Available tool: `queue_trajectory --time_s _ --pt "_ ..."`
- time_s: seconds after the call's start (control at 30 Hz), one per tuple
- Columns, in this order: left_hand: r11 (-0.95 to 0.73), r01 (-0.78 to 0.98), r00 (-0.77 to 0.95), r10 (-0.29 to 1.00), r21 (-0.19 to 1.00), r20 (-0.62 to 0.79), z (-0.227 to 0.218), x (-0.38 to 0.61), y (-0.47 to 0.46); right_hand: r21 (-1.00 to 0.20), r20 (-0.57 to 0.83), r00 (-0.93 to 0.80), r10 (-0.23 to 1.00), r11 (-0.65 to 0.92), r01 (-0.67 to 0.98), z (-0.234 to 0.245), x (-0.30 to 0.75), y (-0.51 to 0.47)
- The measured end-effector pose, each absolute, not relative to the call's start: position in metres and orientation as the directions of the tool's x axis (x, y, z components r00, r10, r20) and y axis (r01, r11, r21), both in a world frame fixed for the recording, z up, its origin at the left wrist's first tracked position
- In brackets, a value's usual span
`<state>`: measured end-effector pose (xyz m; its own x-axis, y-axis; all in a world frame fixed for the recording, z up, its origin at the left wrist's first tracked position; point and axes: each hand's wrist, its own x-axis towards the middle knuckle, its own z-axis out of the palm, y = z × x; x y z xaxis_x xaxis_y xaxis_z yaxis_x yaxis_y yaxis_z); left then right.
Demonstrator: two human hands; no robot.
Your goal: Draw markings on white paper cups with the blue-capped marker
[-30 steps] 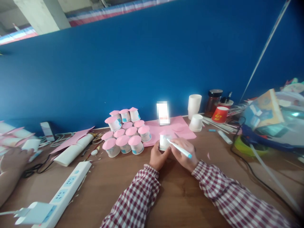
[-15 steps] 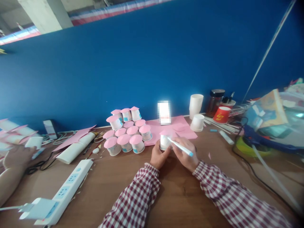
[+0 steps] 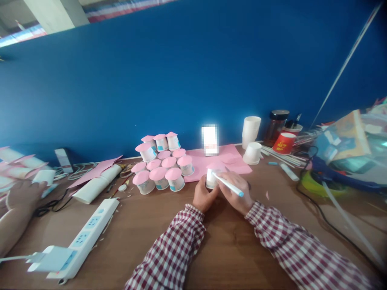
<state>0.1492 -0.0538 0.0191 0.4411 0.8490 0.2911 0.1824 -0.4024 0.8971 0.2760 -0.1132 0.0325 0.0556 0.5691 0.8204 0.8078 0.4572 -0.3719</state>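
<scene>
A wooden table runs beneath a blue wall, and at its centre a person in a red checked shirt works on a small white paper cup that stands upside down under a pink paper top, on the near edge of a pink paper sheet. The left hand is wrapped around the cup's left side, steadying it; the right hand grasps a white marker with a blue end, its tip touching the cup's wall. The likeliest slip, judging from this pose, is the light cup turning or tipping under the pen's push, which would smear the line, or the loose-looking pink top shifting off. At about ten o'clock from the hands, near, a pile of finished pink-topped cups is stacked in tiers; a stray elbow could topple it. At one o'clock stand a stack of plain white cups, one inverted white cup, a red cup whose inside cannot be seen, a dark-lidded jar with brownish contents, and a holder with pens. At eight o'clock lies a white power strip. At nine o'clock, well apart, another person's hand rests among more paper.
</scene>
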Motion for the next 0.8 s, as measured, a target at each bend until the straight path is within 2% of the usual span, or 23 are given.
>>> queue_trajectory --time_s 0.8 --pt "-0.413 0.179 0.434 0.848 0.893 0.305 0.018 0.1496 -0.0534 -0.346 0.822 0.036 0.568 0.45 0.823 0.0318 0.2767 -0.1126"
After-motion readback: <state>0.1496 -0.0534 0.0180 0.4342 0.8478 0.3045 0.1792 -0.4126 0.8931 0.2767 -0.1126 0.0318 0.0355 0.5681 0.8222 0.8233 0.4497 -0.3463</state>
